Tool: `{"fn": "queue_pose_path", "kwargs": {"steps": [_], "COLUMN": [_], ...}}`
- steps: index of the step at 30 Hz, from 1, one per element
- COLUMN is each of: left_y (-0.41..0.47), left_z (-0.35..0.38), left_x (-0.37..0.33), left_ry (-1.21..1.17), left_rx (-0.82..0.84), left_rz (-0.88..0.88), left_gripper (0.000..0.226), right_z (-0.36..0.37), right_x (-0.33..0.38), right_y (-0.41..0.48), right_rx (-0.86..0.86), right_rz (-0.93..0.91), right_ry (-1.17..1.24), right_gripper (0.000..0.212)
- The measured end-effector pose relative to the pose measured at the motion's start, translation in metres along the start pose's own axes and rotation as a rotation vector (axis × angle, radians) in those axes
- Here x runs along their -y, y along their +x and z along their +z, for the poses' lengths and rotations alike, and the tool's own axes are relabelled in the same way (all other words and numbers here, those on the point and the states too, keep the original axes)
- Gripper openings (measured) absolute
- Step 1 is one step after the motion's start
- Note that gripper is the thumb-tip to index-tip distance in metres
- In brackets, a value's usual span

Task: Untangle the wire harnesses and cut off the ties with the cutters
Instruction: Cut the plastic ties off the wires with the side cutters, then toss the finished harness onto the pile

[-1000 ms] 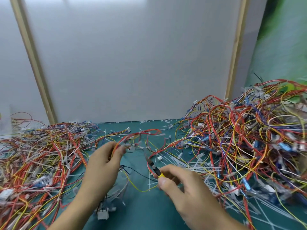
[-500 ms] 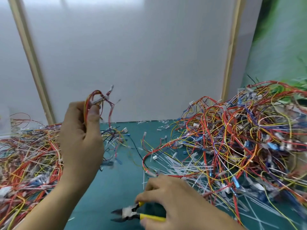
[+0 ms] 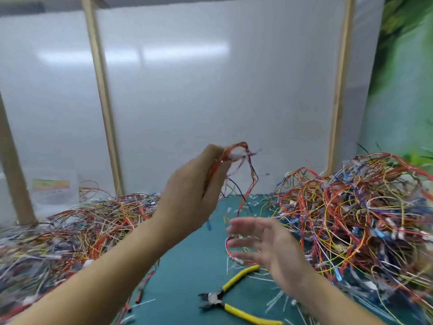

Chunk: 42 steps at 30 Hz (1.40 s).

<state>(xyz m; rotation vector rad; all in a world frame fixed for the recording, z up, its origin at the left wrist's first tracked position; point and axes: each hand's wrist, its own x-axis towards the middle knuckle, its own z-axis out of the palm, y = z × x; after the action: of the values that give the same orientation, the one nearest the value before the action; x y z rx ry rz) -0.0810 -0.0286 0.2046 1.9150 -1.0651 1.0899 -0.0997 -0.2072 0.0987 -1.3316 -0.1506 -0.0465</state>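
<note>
Cutters point(image 3: 234, 299) lie on mat below open right hand point(image 3: 269, 249).

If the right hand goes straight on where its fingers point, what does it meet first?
Probably the loose wires hanging from the bundle that the left hand grips; the right hand points leftwards at them. Depth is unclear.

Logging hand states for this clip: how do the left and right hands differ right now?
The left hand is raised, the right hand lower. The left hand grips a wire harness; the right hand has spread fingers, holding nothing. Neither touches the cutters lying on the mat.
</note>
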Motion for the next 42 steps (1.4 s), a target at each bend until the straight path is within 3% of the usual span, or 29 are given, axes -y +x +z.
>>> {"fn": "queue_pose_path", "kwargs": {"steps": [2,4,6,8,12,16,20,25,28,31,33,37,40,42], "left_y": [-0.020,-0.045,-0.068,-0.088,-0.100,-0.086,-0.070,-0.066,-0.074,-0.087,-0.100,-0.126,-0.143,-0.151], "left_z": [-0.009,-0.014,-0.017,-0.017,-0.017,-0.018,-0.009,-0.006,-0.011,-0.015,-0.017,-0.031,-0.047,-0.052], "left_x": [-0.009,-0.017,-0.021,-0.024,-0.028,-0.035,-0.043,-0.037,-0.018,0.013,0.039,0.095,0.133,0.150], "left_ry": [0.151,0.242,0.335,0.393,0.336,0.204,0.157,0.134,0.160,0.274,0.366,0.592,0.777,0.758], "left_rx": [0.195,0.370,0.499,0.590,0.657,0.668,0.637,0.656,0.685,0.736,0.755,0.717,0.666,0.675], "left_rz": [0.155,0.258,0.306,0.246,0.002,0.002,0.013,0.017,-0.045,-0.155,-0.249,-0.414,-0.627,-0.827], "left_gripper": [0.011,0.017,0.022,0.033,0.051,0.056,0.057,0.053,0.042,0.033,0.030,0.030,0.045,0.064], "right_z": [0.001,0.007,0.013,0.018,0.020,0.007,-0.006,-0.064,-0.114,-0.119,-0.094,-0.017,0.030,0.050], "right_x": [0.034,0.061,0.077,0.086,0.111,0.150,0.175,0.212,0.238,0.222,0.188,0.097,0.031,-0.004], "right_y": [0.000,-0.002,-0.005,-0.008,-0.006,0.014,0.031,0.042,0.037,0.043,0.054,0.055,0.044,0.042], "right_rx": [0.033,0.085,0.064,0.028,-0.044,-0.217,-0.241,-0.443,-0.684,-0.844,-0.740,-0.145,0.063,0.114], "right_rz": [0.030,0.059,0.056,0.001,-0.218,-0.436,-0.508,-0.340,-0.070,0.236,0.162,0.005,-0.083,-0.080], "right_ry": [0.298,0.318,0.047,-0.302,-0.955,-1.110,-1.313,-1.573,-1.818,-2.090,-2.127,-1.892,-1.735,-1.634], "right_gripper": [0.059,0.062,0.048,0.034,0.040,0.036,0.041,0.060,0.061,0.111,0.122,0.063,0.041,0.033]}}
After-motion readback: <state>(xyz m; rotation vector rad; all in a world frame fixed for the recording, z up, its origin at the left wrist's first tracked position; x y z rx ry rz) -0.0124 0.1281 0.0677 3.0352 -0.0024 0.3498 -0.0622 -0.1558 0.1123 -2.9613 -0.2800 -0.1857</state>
